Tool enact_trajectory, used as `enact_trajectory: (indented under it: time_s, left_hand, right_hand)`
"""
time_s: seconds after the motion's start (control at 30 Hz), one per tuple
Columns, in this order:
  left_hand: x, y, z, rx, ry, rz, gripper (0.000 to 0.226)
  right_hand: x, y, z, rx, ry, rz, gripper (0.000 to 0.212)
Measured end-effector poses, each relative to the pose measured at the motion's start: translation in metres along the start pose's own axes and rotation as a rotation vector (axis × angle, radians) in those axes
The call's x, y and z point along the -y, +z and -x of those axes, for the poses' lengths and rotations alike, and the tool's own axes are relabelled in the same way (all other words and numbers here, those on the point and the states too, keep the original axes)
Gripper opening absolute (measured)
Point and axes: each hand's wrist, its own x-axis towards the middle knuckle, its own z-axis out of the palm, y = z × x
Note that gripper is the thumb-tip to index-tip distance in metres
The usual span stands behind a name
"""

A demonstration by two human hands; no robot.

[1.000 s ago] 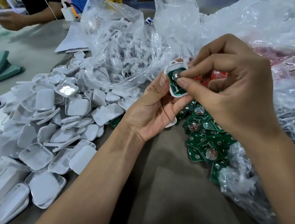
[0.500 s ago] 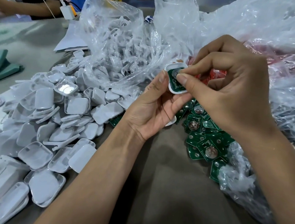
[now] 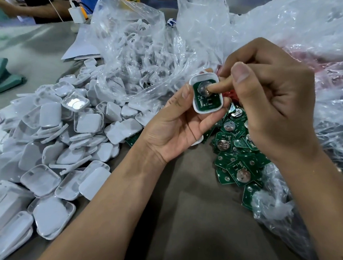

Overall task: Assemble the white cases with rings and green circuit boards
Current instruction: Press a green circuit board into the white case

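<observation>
Left hand (image 3: 172, 128) grips a white case (image 3: 207, 95) holding a green board; right hand (image 3: 270, 109), fingers curled, now presses one fingertip onto it, thumb lifted.

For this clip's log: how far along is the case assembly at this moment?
Early. Done: a green board already sits inside the white case half held in the left hand. In hand: a right hand fingertip presses on the board's round metal cell. Left: no lid on this case yet, and big piles of loose case halves and loose boards wait on the table.
</observation>
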Motion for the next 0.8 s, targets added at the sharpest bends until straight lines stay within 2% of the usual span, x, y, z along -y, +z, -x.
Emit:
enact_trajectory:
  time_s: [0.2,0.33,0.47,0.57,0.63,0.73,0.8]
  left_hand:
    - [-0.001,0.0,-0.002,-0.024,0.028,-0.038,0.056]
    - [-0.002,0.0,-0.004,-0.068,0.081,-0.003,0.054]
    - [-0.01,0.002,-0.003,-0.107,0.154,0.095,0.039]
    - [-0.02,-0.001,-0.001,-0.131,0.225,0.184,0.036]
    - [-0.025,-0.003,-0.001,-0.143,0.271,0.222,0.037]
    - [-0.029,-0.006,0.0,-0.15,0.304,0.241,0.038]
    - [-0.03,-0.006,0.002,-0.145,0.306,0.24,0.036]
  right_hand:
    - [-0.002,0.003,0.0,0.002,-0.002,0.033,0.032]
    - [-0.002,0.002,0.0,0.066,0.052,0.038,0.028]
    - [-0.001,0.003,0.002,0.109,0.16,-0.07,0.03]
    - [-0.006,0.006,0.005,0.137,0.235,0.096,0.031]
    - [-0.009,0.012,0.008,0.301,0.293,0.28,0.045]
    - [-0.007,0.021,0.012,0.652,0.317,0.578,0.072]
    - [-0.006,0.023,0.013,0.736,0.312,0.617,0.074]
